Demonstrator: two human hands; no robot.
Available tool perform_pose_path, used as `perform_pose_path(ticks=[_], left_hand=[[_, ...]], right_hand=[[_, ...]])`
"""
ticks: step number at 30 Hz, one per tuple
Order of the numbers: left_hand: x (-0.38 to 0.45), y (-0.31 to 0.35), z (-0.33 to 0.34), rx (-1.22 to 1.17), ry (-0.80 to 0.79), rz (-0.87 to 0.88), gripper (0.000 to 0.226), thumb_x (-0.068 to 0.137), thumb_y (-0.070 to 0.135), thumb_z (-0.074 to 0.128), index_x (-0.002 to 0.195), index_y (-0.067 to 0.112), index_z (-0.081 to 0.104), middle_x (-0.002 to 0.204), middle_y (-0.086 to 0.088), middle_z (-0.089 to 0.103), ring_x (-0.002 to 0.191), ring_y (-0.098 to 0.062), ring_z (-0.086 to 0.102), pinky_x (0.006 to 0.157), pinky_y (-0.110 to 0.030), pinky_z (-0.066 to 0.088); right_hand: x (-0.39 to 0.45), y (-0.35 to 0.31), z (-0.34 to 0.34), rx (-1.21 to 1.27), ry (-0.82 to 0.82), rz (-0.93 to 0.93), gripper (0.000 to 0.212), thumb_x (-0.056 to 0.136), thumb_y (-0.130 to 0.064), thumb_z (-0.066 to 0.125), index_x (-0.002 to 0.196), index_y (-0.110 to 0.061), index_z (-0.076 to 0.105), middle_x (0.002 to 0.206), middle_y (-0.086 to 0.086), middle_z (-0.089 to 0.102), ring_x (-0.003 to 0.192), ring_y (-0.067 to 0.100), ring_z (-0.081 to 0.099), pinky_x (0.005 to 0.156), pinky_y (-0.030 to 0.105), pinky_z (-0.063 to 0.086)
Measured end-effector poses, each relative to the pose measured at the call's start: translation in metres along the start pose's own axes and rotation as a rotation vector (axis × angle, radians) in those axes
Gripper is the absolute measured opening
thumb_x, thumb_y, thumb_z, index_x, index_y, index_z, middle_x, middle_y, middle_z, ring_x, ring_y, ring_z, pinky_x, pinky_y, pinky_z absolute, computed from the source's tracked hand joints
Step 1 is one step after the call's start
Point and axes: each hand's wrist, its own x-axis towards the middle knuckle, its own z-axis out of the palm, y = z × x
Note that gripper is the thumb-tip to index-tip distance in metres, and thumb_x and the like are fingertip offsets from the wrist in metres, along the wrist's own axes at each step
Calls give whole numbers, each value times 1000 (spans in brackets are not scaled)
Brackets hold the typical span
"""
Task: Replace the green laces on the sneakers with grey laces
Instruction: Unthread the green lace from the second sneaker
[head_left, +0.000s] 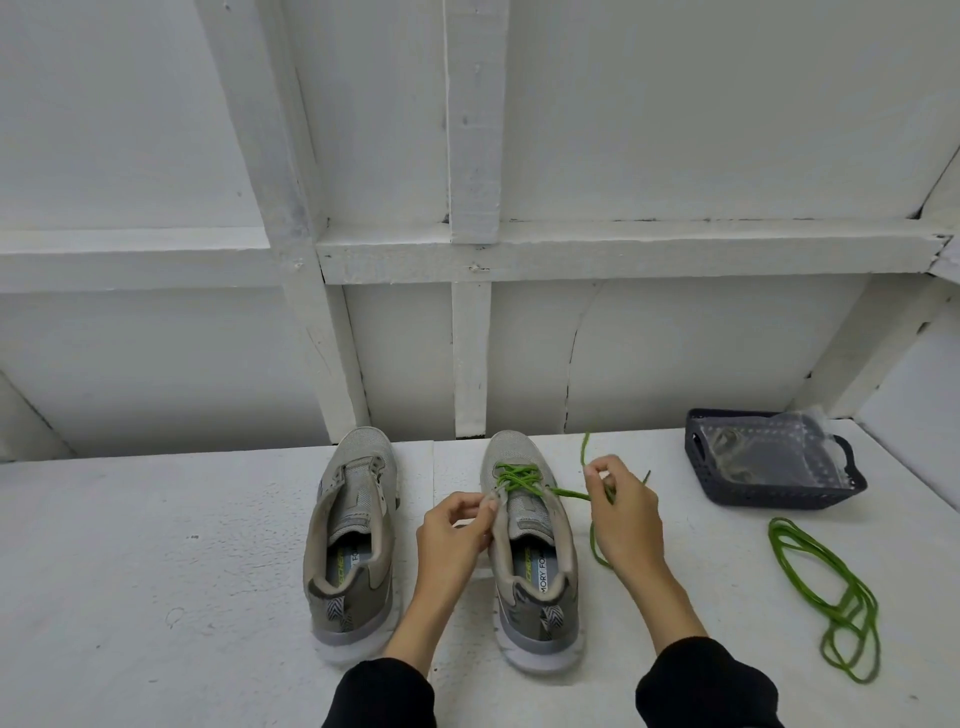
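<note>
Left sneaker (350, 540) is already bare. On the right sneaker (532, 545), the left hand (454, 535) pinches the eyelet edge while the right hand (621, 512) grips the green lace (519, 480). I'd pull one crossing at a time, holding the shoe steady, so nothing snags.

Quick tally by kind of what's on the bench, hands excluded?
Sneakers: 2, left one unlaced, right one still part-laced
Green laces: 2, one in the right sneaker, one loose
Basket: 1
Plastic bag: 1, inside the basket
Total: 6
</note>
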Motion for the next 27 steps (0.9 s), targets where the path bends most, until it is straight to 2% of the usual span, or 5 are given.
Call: perform_pose_path(ticks=[6,12,17,23,27], left_hand=[[-3,4,0,83,2,72,4,87,17,73,85,14,73,77,0,70,65,-4,64,59,-21,53],[-1,8,2,267,2,176,6,86,33,73,84,28,74,79,12,72,78,-6,67,72,-34,59],[-6,14,6,382,26,233,5,88,35,68,90,31,69,85,14,70,76,-2,65,74,-34,56],[5,26,19,925,-107,589,27,93,26,58,120,28,59,125,16,54,114,-9,46,88,-26,42],[13,31,31,1169,-186,632,23,94,32,55,116,32,64,119,16,62,117,-15,44,96,-29,29]], right_hand=[[-10,17,9,-91,-38,75,16,95,-13,53,101,-17,67,97,-2,63,97,19,55,85,37,46],[-21,-11,13,35,-92,-26,15,93,-30,58,82,-20,58,83,-2,60,75,5,55,60,13,38],[-28,-13,21,49,-55,14,21,93,-30,59,78,-16,56,73,-3,60,67,8,56,53,11,40],[-30,-16,22,148,31,109,25,94,-18,58,70,-14,57,60,-5,57,55,4,50,50,8,38],[-32,-15,25,202,83,155,28,95,-17,58,67,-13,55,59,-5,55,54,4,47,49,8,37]])
